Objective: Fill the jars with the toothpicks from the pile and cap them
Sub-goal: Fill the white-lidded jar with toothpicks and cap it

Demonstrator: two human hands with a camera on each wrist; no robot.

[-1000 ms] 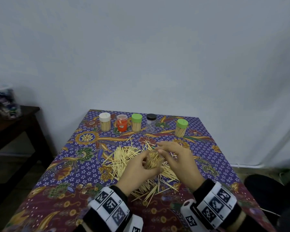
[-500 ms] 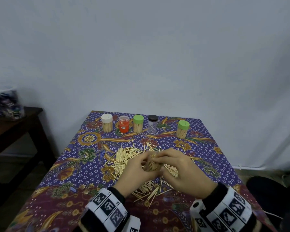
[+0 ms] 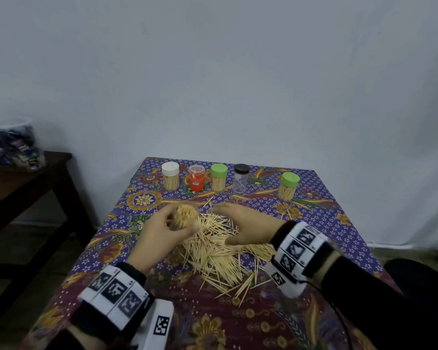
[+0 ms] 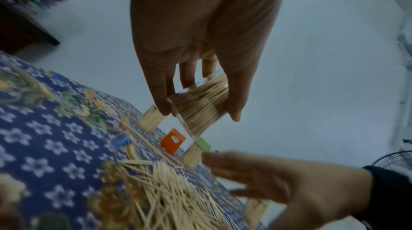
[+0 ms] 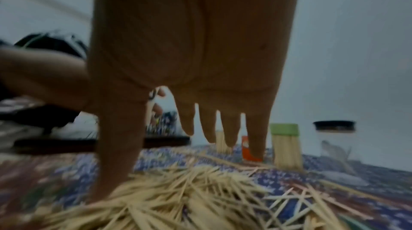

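The left hand [image 3: 162,229] is raised a little, its thumb and fingers [image 4: 161,92] curled round a clear, uncapped jar packed with pale wooden toothpicks [image 3: 185,215], tilted toward the camera. The right hand [image 3: 245,223] lies beside it, palm down, fingers [image 5: 229,128] straight and slightly spread, thumb [image 5: 118,145] pointing downward. Both wrists wear white bands with black square markers over dark sleeves.
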